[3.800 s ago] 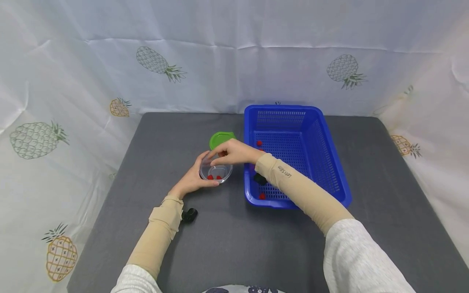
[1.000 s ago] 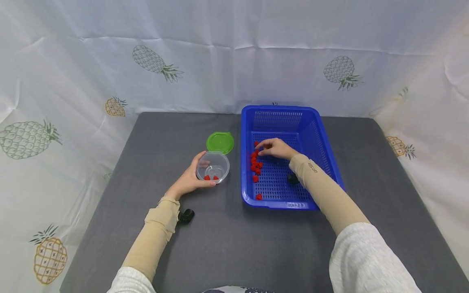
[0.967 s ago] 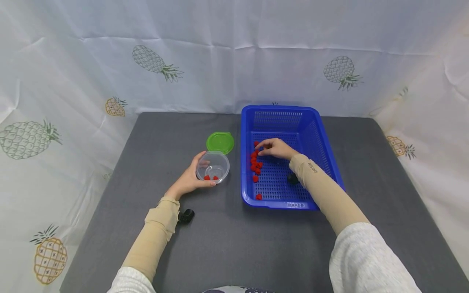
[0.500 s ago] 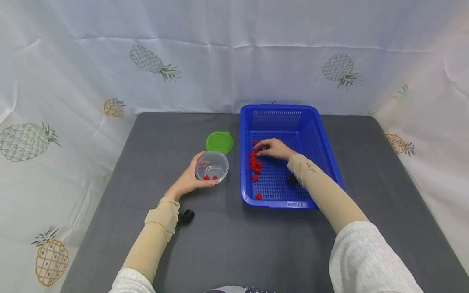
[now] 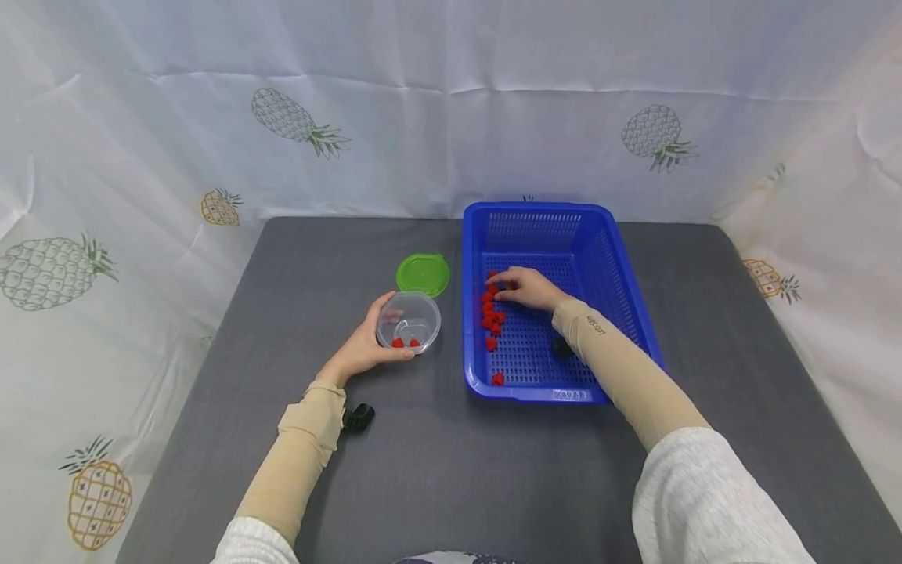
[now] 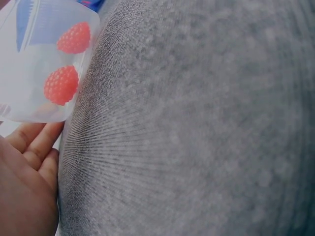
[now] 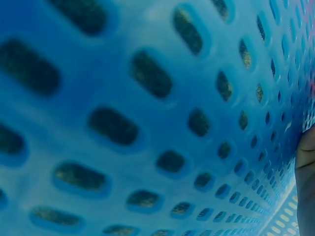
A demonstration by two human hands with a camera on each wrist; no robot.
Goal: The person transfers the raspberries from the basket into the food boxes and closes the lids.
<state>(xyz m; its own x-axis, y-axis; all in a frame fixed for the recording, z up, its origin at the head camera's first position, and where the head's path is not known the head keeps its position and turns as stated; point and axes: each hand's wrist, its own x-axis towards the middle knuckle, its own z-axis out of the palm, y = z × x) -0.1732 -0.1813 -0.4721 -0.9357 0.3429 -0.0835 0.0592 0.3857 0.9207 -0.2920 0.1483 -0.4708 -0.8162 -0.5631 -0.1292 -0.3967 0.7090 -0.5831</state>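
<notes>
My left hand (image 5: 364, 345) grips a round clear plastic container (image 5: 424, 323) by its side, thumb at the near rim and fingers round the far side. Two red raspberries (image 6: 61, 85) lie inside it, seen close up in the left wrist view. Inside the blue basket (image 5: 472, 345), my right hand (image 5: 533, 289) reaches down to a row of raspberries (image 5: 488, 323) along the left side. Its thumb and index finger stand around one raspberry (image 5: 492, 290); I cannot tell whether they pinch it. Mostly perforated basket shows in the right wrist view, with part of the hand (image 7: 306, 182) at its edge.
A green lid (image 5: 423, 274) lies flat behind the container. The black wrist camera (image 5: 358, 418) juts from the left wrist, and another black device (image 5: 561, 346) shows under the right wrist. White curtains (image 5: 395, 149) with pineapple prints surround the grey table (image 5: 423, 470).
Earlier my right hand was over the clear container; it has since moved right into the basket among the raspberries. During the last second both hands have stayed almost still.
</notes>
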